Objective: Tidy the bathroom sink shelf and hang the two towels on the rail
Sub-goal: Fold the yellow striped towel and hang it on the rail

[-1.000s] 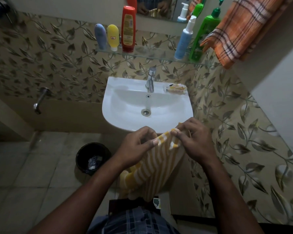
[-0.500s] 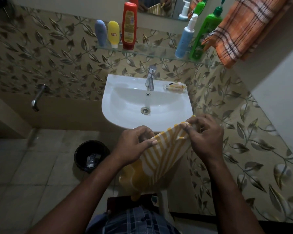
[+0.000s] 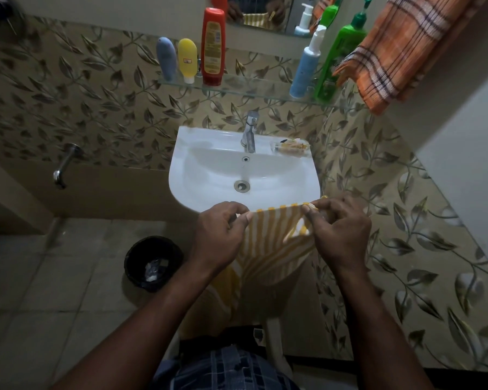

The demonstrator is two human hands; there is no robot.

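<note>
A yellow-and-white striped towel hangs in front of the white sink, its top edge stretched flat between both hands. My left hand pinches the left end of that edge. My right hand pinches the right end. An orange checked towel hangs at the upper right. On the glass shelf stand a grey-blue tube, a yellow tube, a red bottle, a blue pump bottle and a green pump bottle.
A tap rises at the back of the sink, with a soap dish to its right. A black bin stands on the tiled floor at the left. A wall spout sticks out at the left. The mirror is above the shelf.
Both hands have moved apart and spread the bunched top edge of the striped towel into a flat, level span. The towel sits a little higher, near the sink's front rim.
</note>
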